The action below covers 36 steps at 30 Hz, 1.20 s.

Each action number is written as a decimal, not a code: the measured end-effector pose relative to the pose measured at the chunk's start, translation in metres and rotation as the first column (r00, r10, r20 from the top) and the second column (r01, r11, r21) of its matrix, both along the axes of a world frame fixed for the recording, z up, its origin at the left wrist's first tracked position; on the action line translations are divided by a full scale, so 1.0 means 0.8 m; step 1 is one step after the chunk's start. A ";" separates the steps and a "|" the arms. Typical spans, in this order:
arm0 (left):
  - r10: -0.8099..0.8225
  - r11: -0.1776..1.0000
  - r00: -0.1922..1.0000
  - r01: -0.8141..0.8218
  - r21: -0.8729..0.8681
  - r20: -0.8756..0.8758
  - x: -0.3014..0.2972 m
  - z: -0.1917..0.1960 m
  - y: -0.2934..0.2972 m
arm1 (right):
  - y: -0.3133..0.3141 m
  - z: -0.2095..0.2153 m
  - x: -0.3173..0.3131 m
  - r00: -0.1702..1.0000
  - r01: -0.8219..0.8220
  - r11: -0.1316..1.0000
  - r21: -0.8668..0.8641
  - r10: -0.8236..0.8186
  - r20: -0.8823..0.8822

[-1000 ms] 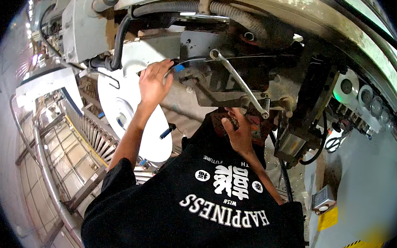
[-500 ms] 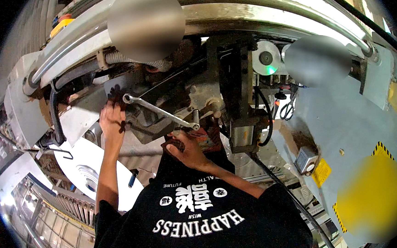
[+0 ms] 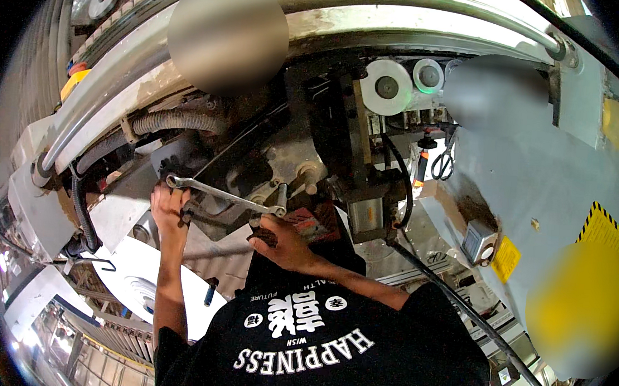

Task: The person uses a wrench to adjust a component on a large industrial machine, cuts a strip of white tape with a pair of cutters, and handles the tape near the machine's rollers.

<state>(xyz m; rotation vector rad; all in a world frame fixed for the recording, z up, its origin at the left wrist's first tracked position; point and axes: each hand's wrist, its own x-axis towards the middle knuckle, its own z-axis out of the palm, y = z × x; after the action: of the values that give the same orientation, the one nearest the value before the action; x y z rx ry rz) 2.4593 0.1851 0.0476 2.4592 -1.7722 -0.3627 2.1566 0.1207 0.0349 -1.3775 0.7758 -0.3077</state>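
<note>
A pair of scissors (image 3: 442, 161) hangs on the grey machine panel (image 3: 540, 173), beside an orange-handled tool (image 3: 420, 166). A ribbed hose (image 3: 174, 121) runs at upper left (near a curved metal rail (image 3: 101, 99)), and a black cable (image 3: 459, 304) trails toward lower right.

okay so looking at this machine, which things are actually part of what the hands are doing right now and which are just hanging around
In use:
- wrench, its left end held by the left hand
- right hand, at the wrench's right end by the machine's fitting

Just there:
- scissors hanging on the grey panel
- corrugated hose
- white roller
</note>
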 end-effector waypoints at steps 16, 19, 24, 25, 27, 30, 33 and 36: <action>0.129 0.991 0.991 -0.130 -0.038 -0.022 -0.017 0.019 -0.016 | -0.004 -0.003 0.000 0.999 0.007 1.000 0.020 -0.007 0.032; 0.264 0.959 0.946 -0.279 -0.058 -0.187 -0.001 -0.018 0.020 | -0.004 -0.003 -0.004 0.996 -0.084 0.991 0.102 0.088 -0.032; 0.361 0.881 0.838 -0.451 -0.145 -0.409 0.000 -0.013 0.019 | -0.006 -0.004 -0.007 0.988 -0.120 0.977 0.175 0.134 -0.074; 0.231 0.963 0.953 -0.253 -0.094 -0.198 -0.001 0.007 0.007 | -0.003 -0.004 -0.006 0.990 -0.108 0.979 0.173 0.121 -0.068; 0.086 0.996 0.996 -0.086 0.004 -0.032 0.000 0.009 0.004 | 0.001 -0.004 -0.006 0.997 -0.059 0.985 0.161 0.067 -0.041; 0.127 0.992 0.991 -0.127 -0.003 -0.051 0.004 -0.007 0.010 | -0.001 0.000 -0.002 1.000 -0.025 0.992 0.123 0.024 0.004; 0.030 0.998 0.997 -0.026 -0.053 0.074 0.005 0.010 -0.009 | 0.001 0.003 0.001 1.000 0.027 0.997 0.067 -0.026 -0.013; 0.024 0.997 0.993 -0.015 -0.078 0.112 0.015 0.005 0.002 | 0.003 -0.003 0.000 1.000 0.021 1.000 0.013 -0.021 0.018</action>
<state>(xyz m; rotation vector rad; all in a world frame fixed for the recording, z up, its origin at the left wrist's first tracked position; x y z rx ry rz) 2.4715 0.1865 0.0516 2.4868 -1.7665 -0.1536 2.1563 0.1234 0.0321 -1.3536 0.7760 -0.3307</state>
